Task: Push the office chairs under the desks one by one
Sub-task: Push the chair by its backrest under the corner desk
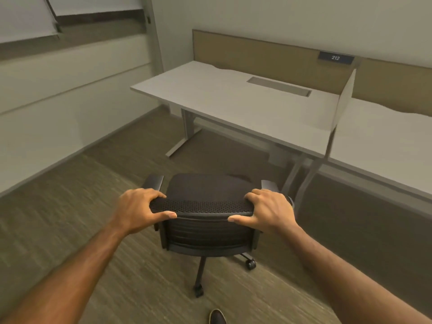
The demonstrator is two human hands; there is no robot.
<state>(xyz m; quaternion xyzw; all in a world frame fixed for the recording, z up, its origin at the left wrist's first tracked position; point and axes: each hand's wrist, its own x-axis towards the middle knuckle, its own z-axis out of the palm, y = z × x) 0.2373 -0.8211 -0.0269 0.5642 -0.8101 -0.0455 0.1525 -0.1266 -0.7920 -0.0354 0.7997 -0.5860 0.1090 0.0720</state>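
Grey carpet (70,230), pale desk (222,99), beige partition (257,54)

One head-worn wide-angle view looks forward and steeply down, close over the black mesh-backed office chair (203,206); the pale rectangular desk (224,99) sits farther ahead, edges probably lens-bent.

Brown wood-grain flooring (70,230) fills the lower frame, meeting a pale wall (58,101) on the left. At the upper left hang white window blinds (25,17) above a dark strip. Along the upper right runs a tan partition panel (257,54) carrying a small dark number plate (336,58) (it reads 212). Lighting is dim and even.
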